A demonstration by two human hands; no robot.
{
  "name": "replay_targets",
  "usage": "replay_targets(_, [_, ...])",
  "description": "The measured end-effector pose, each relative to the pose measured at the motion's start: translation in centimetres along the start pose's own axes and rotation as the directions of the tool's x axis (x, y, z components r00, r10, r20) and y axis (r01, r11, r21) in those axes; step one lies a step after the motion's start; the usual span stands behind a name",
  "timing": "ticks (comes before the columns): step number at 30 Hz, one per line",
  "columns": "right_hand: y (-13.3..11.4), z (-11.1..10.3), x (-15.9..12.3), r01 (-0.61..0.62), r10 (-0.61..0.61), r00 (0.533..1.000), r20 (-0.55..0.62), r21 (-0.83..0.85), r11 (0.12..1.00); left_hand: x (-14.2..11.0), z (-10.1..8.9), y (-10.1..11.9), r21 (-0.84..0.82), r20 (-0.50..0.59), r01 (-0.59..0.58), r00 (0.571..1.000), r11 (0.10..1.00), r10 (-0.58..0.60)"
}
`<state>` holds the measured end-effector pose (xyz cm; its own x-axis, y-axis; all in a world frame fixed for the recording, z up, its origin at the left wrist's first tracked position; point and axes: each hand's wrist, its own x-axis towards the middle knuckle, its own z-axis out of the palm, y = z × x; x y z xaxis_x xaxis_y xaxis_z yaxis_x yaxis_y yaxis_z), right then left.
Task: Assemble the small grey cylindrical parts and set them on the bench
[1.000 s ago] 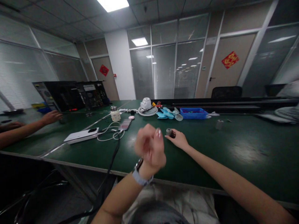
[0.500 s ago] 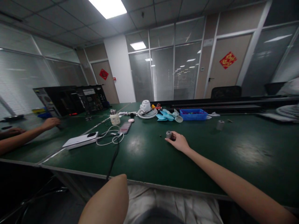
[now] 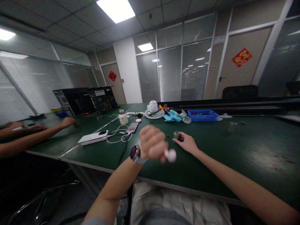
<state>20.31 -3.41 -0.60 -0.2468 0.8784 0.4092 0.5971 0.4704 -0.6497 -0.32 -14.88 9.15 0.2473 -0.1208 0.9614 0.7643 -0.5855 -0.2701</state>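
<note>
My left hand [image 3: 152, 143] is raised over the table in front of me, its fingers closed in a fist. From it sticks out a small pale pink object [image 3: 172, 155] with a round end, too blurred to name. A watch [image 3: 135, 152] is on that wrist. My right hand [image 3: 189, 144] rests on the tabletop, thumb and fingers around a small grey metal cylinder [image 3: 176, 135] that stands upright with a hole in its top. A tiny dark piece [image 3: 167, 136] lies just left of the cylinder. Farther right stands a second grey cylinder [image 3: 232, 127].
Beyond my hands are a white fan part [image 3: 154, 114], light blue fan blades [image 3: 174, 116] and a blue tray [image 3: 202, 116]. On the left lie a white power bank [image 3: 92, 138], cables, a phone [image 3: 132, 127] and a bottle [image 3: 123, 117]. Another person's hand [image 3: 67, 122] is farther left.
My left hand has come up into view, over the table, with the pale pink object in it. My right hand stays on the cylinder. The camera view has turned slightly left.
</note>
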Motion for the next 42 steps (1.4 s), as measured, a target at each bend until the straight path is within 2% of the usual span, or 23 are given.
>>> replay_targets(1, [-0.1,0.0,0.0,-0.006,0.006,1.0,0.003,0.005,1.0,1.1,1.9,-2.2,0.003,-0.047,0.022,0.999,1.0,-0.022])
replay_targets(2, [-0.2,-0.1,-0.1,-0.012,0.012,1.0,0.006,0.007,1.0,1.5,3.5,-4.3,0.033,-0.101,0.101,0.99,0.994,-0.097])
replay_targets(3, [-0.3,-0.2,-0.1,-0.018,0.018,1.0,0.009,0.006,1.0,1.3,4.8,-6.2,0.087,-0.107,0.231,0.969,0.969,-0.221])
replay_targets(4, [-0.5,-0.3,-0.2,-0.023,0.023,1.0,0.014,0.003,1.0,0.4,5.8,-7.9,0.158,-0.076,0.39,0.921,0.907,-0.383])
replay_targets(5, [-0.6,-0.4,-0.2,-0.025,0.025,1.0,0.018,-0.001,1.0,-0.9,6.4,-9.2,0.252,-0.028,0.544,0.831,0.8,-0.556])
replay_targets(6, [-0.8,-0.5,-0.3,-0.024,0.024,1.0,0.02,-0.003,1.0,-2.5,6.8,-10.3,0.357,0.048,0.636,0.719,0.684,-0.694])
replay_targets(7, [-0.9,-0.5,-0.3,-0.023,0.023,0.999,0.023,-0.002,1.0,-4.2,6.9,-11.0,0.465,0.119,0.664,0.609,0.586,-0.784])
replay_targets(9, [-1.0,-0.6,-0.4,-0.025,0.025,0.999,0.029,0.001,1.0,-7.4,6.8,-11.8,0.63,0.287,0.582,0.441,0.514,-0.85])
replay_targets(10, [-1.1,-0.7,-0.4,-0.029,0.029,0.999,0.031,0.0,1.0,-8.5,6.6,-12.0,0.684,0.335,0.533,0.377,0.498,-0.864])
replay_targets(12, [-1.1,-0.7,-0.4,-0.041,0.041,0.998,0.038,-0.007,0.999,-9.9,6.4,-12.2,0.744,0.355,0.467,0.329,0.477,-0.875])
replay_targets(14, [-1.2,-0.8,-0.4,-0.047,0.047,0.998,0.042,-0.016,0.999,-10.1,6.2,-12.2,0.782,0.34,0.426,0.319,0.455,-0.884])
replay_targets(16, [-1.1,-0.9,-0.4,-0.044,0.045,0.998,0.042,-0.012,0.999,-9.8,6.1,-12.0,0.808,0.335,0.4,0.291,0.432,-0.896])
replay_targets(20, [-0.9,-1.0,-0.4,-0.036,0.036,0.999,0.041,0.017,0.999,-9.3,5.7,-11.3,0.829,0.372,0.379,0.176,0.412,-0.911])
replay_targets(22, [-0.8,-0.8,-0.5,-0.039,0.038,0.999,0.034,0.026,0.999,-9.3,5.4,-11.1,0.831,0.383,0.383,0.132,0.403,-0.914])
replay_targets(25, [-0.6,-0.5,-0.4,-0.037,0.036,0.999,0.023,0.056,0.998,-9.5,5.3,-11.1,0.842,0.377,0.376,0.103,0.387,-0.92])
replay_targets(27, [-0.3,-0.9,0.0,-0.028,0.029,1.0,-0.004,0.07,0.997,-9.6,5.3,-11.1,0.849,0.371,0.36,0.113,0.386,-0.922])
replay_targets(29, [0.4,-2.5,0.6,-0.033,0.037,0.996,-0.084,0.048,0.998,-9.5,5.4,-11.0,0.847,0.373,0.346,0.153,0.403,-0.915])
replay_targets(31, [1.9,-5.5,1.1,-0.086,0.076,0.969,-0.233,-0.031,0.996,-9.3,5.6,-10.8,0.835,0.381,0.337,0.217,0.435,-0.899])
replay_targets(33, [4.0,-9.3,1.3,-0.212,0.136,0.904,-0.405,-0.148,0.966,-9.1,5.8,-10.6,0.806,0.406,0.342,0.277,0.484,-0.871])
replay_targets(35, [6.6,-13.2,0.9,-0.399,0.218,0.816,-0.535,-0.249,0.882,-9.0,6.3,-10.2,0.736,0.474,0.367,0.321,0.569,-0.82])
replay_targets(37, [9.1,-16.4,0.0,-0.578,0.331,0.736,-0.591,-0.292,0.762,-9.0,7.1,-9.7,0.612,0.585,0.436,0.311,0.659,-0.749])
replay_targets(40, [11.9,-18.7,-1.2,-0.737,0.488,0.635,-0.599,-0.28,0.615,-9.3,8.4,-8.5,0.33,0.766,0.566,0.306,0.755,-0.565])
replay_targets(42, [13.0,-18.9,-1.5,-0.786,0.538,0.583,-0.608,-0.256,0.563,-9.5,9.1,-7.7,0.184,0.82,0.604,0.341,0.776,-0.46])
